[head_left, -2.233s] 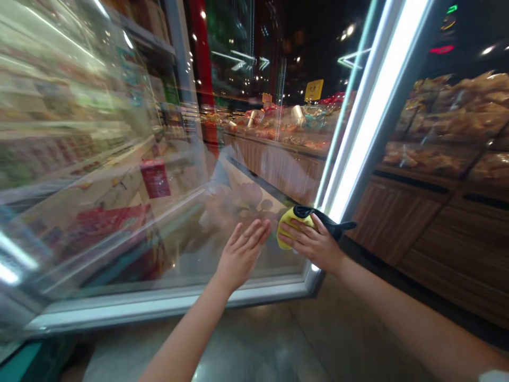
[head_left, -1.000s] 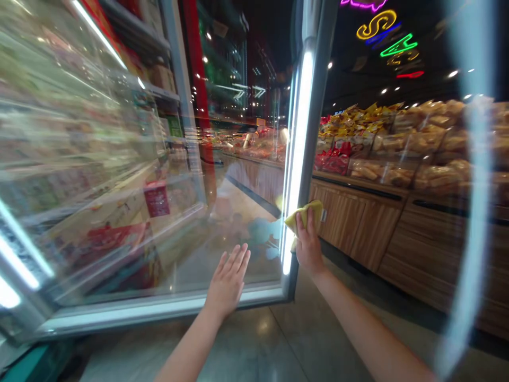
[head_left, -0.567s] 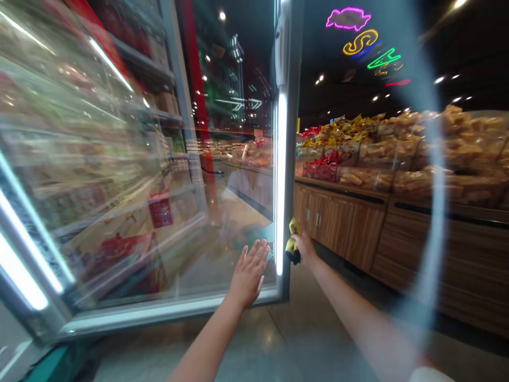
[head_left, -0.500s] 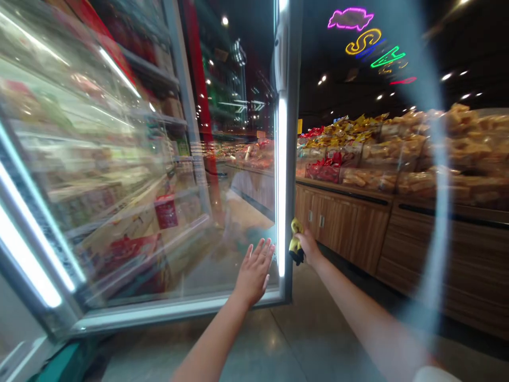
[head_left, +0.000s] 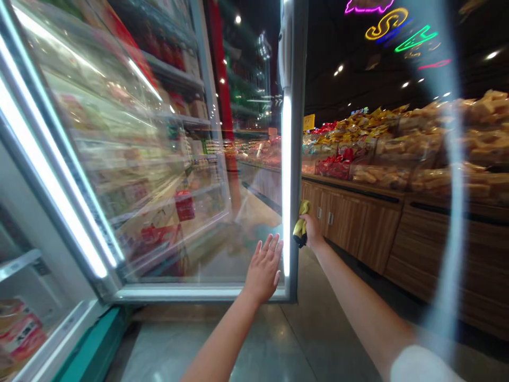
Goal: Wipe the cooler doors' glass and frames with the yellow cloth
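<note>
A glass fridge door (head_left: 170, 294) with a metal frame and a bright light strip along its edge stands swung open before me. My left hand (head_left: 264, 268) lies flat against the lower glass near that edge, or just in front of it, fingers stretched out and holding nothing. Just past the door's outer edge, my right hand (head_left: 313, 232) is closed around a soft yellow-and-black cloth (head_left: 301, 225). The cloth is bunched up beside the frame, and whether it touches the frame I cannot tell. Part of it is hidden by my fingers.
Inside the cabinet at lower left, packages (head_left: 20, 329) lie behind a white shelf rail. A teal base (head_left: 91, 345) runs below it. To the right stands a wooden counter (head_left: 353, 223) heaped with wrapped goods (head_left: 369, 127). Grey floor (head_left: 274, 345) stretches between.
My view has turned left, bringing packages at lower left into sight. My left hand stays at the lower glass. My right hand, still holding the cloth, has moved slightly up along the door edge.
</note>
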`<state>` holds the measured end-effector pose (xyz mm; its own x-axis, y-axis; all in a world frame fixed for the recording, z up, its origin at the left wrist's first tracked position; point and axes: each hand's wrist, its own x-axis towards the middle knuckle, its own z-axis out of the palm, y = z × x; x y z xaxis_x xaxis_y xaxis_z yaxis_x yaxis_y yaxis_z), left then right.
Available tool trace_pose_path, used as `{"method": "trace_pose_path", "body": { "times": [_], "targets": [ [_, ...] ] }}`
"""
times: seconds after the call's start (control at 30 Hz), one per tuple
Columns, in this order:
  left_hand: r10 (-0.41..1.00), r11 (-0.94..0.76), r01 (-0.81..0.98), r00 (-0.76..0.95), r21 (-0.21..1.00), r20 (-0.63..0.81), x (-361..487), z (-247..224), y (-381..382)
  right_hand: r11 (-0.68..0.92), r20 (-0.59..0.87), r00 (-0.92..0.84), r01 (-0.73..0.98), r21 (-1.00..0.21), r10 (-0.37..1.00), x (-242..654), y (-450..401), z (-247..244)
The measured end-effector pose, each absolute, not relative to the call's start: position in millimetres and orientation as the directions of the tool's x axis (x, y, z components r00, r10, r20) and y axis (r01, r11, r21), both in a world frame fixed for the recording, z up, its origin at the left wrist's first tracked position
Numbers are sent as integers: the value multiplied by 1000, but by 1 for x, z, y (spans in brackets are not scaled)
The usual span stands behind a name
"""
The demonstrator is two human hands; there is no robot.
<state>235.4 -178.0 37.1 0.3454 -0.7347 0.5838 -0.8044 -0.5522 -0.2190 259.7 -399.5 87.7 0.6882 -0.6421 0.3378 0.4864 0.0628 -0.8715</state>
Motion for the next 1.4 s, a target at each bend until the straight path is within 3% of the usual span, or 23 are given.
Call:
{"method": "trace_pose_path", "body": {
  "times": [0.2,0.27,0.43,0.63,0.93,1.13,1.4],
  "targets": [
    [-696,-580,-775,313,-249,646,191,62,-177,-15,400,695,489,-872,-598,195,-369,70],
    [-696,-579,-770,297,-267,654,173,74,-177,-125,497,679,520,-845,-540,172,-358,69],
    [-691,-580,-764,278,-283,667,129,93,-165,-547,822,511,626,-556,-250,118,-329,81],
    [-683,-627,-703,290,-335,670,68,90,-111,-652,912,406,676,-342,-57,57,-283,94],
    [-614,-761,-545,433,-351,660,-32,89,-27,-404,976,163,910,-93,142,9,-220,161],
    [-595,-799,-453,490,-397,637,-86,93,34,-318,985,84,947,-33,150,-20,-162,164],
    [-531,-847,-389,605,-362,594,-145,103,102,-140,976,-65,986,95,206,-50,-100,170]
  ]
}}
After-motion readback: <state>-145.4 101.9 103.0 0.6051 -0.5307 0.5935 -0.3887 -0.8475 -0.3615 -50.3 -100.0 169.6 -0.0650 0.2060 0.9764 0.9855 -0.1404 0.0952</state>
